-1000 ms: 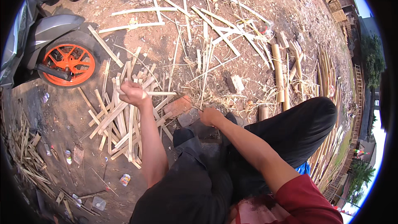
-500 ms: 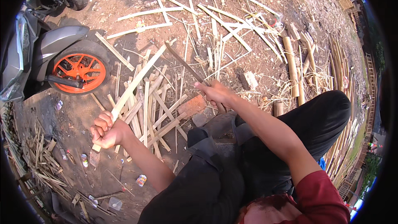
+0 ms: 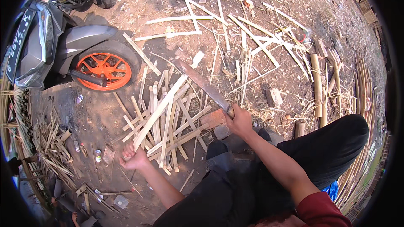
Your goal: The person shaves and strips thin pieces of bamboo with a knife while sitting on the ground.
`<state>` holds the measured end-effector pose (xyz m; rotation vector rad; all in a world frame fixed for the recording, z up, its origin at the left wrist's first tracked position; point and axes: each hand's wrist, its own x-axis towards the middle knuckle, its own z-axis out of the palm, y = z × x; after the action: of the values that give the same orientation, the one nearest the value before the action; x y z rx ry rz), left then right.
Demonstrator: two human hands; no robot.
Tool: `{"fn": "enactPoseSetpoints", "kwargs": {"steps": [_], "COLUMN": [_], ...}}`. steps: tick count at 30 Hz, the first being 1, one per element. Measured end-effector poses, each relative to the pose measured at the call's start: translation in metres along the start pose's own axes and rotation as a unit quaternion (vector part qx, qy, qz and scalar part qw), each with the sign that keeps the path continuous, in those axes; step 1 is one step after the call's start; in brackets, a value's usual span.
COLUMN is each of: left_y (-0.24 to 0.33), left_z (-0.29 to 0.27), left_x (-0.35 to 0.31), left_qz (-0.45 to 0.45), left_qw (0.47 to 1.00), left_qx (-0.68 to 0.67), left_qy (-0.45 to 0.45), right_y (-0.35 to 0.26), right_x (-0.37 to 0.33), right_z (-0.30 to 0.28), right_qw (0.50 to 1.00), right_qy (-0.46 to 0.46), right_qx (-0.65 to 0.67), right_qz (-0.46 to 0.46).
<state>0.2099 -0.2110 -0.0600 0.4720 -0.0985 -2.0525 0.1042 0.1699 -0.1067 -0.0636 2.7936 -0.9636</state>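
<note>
My left hand is closed around the lower end of a pale bamboo strip, which slants up and away over a pile of split strips. A long machete with a worn, brownish blade is in my right hand, its fingers wrapped round the handle. The blade points to the far left, its tip beyond the strip's upper end. A short pale bamboo piece shows just past the blade tip, apart from the strip.
A grey motorbike with an orange front wheel stands at left. Bamboo strips lie scattered ahead. A brick and grey stone lie before my feet; thicker bamboo and long poles lie right. More offcuts are heaped at lower left.
The machete has come down past the strip's upper end, and a short piece is now separate from it. My left hand has lowered slightly. The whole view has shifted left.
</note>
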Motion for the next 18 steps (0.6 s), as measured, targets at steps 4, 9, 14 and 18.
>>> {"fn": "enactPoseSetpoints", "kwargs": {"steps": [4,9,14,18], "left_y": [0.017,-0.017,0.042,0.229], "left_z": [-0.026,-0.012,0.012,0.047], "left_x": [-0.017,-0.060,-0.053,-0.058], "left_qz": [0.007,-0.036,0.052,0.159], "left_qw": [1.000,0.994,0.990,0.959], "left_qx": [0.021,0.079,0.130,0.125], "left_qy": [-0.002,-0.070,-0.026,-0.200], "right_y": [0.002,-0.033,0.004,0.258], "right_x": [-0.002,0.004,0.045,0.081], "right_z": [0.001,0.012,-0.017,-0.155], "right_qw": [0.998,0.987,0.972,0.904], "right_qy": [-0.004,-0.053,-0.125,0.038], "right_qx": [-0.022,-0.048,-0.194,-0.225], "right_qz": [-0.065,-0.147,-0.040,0.362]}}
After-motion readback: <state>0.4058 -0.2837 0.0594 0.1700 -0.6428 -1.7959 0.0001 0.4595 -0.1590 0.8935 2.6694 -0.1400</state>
